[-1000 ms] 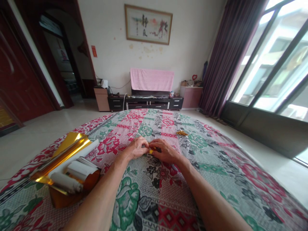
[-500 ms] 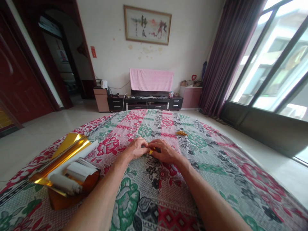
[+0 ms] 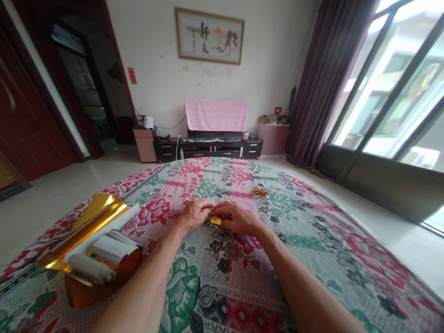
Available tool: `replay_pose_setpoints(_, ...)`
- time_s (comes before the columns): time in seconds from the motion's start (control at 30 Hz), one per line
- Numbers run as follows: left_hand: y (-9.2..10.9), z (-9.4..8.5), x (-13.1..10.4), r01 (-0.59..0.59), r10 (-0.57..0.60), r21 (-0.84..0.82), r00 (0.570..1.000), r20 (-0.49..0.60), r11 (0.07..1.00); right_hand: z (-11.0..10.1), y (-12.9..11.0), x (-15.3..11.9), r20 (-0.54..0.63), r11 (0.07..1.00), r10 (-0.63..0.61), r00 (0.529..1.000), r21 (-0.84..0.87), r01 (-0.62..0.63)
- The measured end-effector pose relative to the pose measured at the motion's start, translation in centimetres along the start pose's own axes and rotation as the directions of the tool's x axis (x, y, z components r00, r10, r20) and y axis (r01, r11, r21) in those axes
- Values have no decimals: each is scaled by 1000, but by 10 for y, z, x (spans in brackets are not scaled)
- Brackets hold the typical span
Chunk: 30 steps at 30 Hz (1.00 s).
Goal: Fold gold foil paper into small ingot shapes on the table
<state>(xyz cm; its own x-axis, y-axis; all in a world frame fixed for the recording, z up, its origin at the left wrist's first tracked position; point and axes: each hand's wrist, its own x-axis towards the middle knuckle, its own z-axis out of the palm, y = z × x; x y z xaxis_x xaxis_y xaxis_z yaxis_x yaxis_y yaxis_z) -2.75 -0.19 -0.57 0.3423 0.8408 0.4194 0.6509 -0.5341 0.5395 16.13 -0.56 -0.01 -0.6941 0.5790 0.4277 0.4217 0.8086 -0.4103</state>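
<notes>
Just above the middle of the patterned cloth [image 3: 239, 273], both hands meet over a small folded piece of shiny gold foil [image 3: 215, 221]. My right hand [image 3: 239, 219] is closed, its thumb and fingers gripping the foil's right side. My left hand [image 3: 194, 215] is closed too, its fingertips pinched at the foil's upper left edge. The fingers partly cover the piece, so its full shape is hidden. Farther off to the right, a second, crumpled gold foil piece [image 3: 261, 191] lies untouched on the cloth.
At my left are a gold foil sheet roll [image 3: 99, 226] and white rolls [image 3: 113, 247] on more gold foil, close to my left forearm. The round table's edge drops off on the far side. Beyond stands a low black cabinet [image 3: 212, 151] with a pink cloth [image 3: 217, 114] above.
My left fingers have shifted slightly left and up, and more of the gold foil shows between the hands. My right hand stays nearly in place. The view has turned slightly.
</notes>
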Motion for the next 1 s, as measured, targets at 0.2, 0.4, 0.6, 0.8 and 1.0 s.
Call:
replay_pose_setpoints(0.2,9,-3,-2,16,-18,53,999,38,998,-1,2,-3,-33,998,41,999,41,-40)
replay_pose_setpoints(0.4,5,0,-2,-23,19,102,999,42,995,0,6,-5,-153,997,76,985,18,-74)
replay_pose_setpoints(0.6,5,-2,0,-69,63,87,995,77,994,-8,-1,-3,-40,994,101,994,-28,-102)
replay_pose_setpoints(0.8,6,-11,-1,-76,64,64,981,182,995,-14,0,-4,56,996,59,997,-71,-55)
replay_pose_setpoints(1.0,8,-14,-2,-45,28,79,977,212,996,-16,7,-6,56,995,33,998,-98,-27)
